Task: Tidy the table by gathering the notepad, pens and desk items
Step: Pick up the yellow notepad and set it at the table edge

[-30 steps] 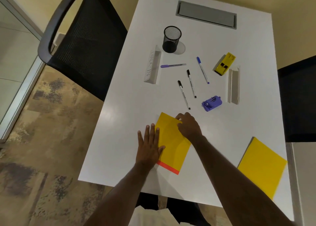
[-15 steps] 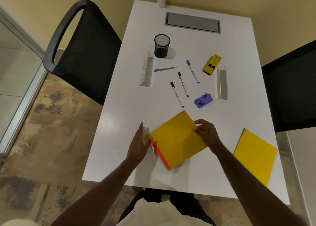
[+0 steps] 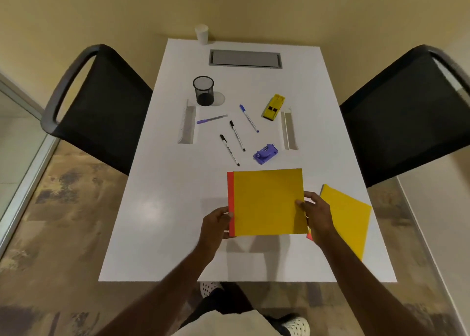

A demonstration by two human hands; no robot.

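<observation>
A yellow notepad (image 3: 267, 202) with a red spine is lifted off the white table (image 3: 162, 208). My left hand (image 3: 215, 224) grips its red spine edge and my right hand (image 3: 316, 213) grips the opposite edge. A second yellow notepad (image 3: 348, 216) lies flat to the right, partly under my right wrist. Farther back lie two black pens (image 3: 229, 150) (image 3: 237, 135), a blue pen (image 3: 249, 118) and a purple pen (image 3: 211, 119). A black mesh pen cup (image 3: 203, 90) stands upright behind them. A purple stapler-like item (image 3: 265, 153) and a yellow item (image 3: 273, 106) sit on the right.
Two white folded name stands (image 3: 187, 125) (image 3: 289, 128) lie on either side of the pens. A grey cable hatch (image 3: 245, 59) and a white paper cup (image 3: 202, 33) are at the far edge. Black mesh chairs (image 3: 101, 107) (image 3: 407, 114) flank the table.
The notepad has been lifted off the table, turned square with its red spine on the left, and moved right. Both hands now grip its side edges. The camera view has risen and pulled back.
</observation>
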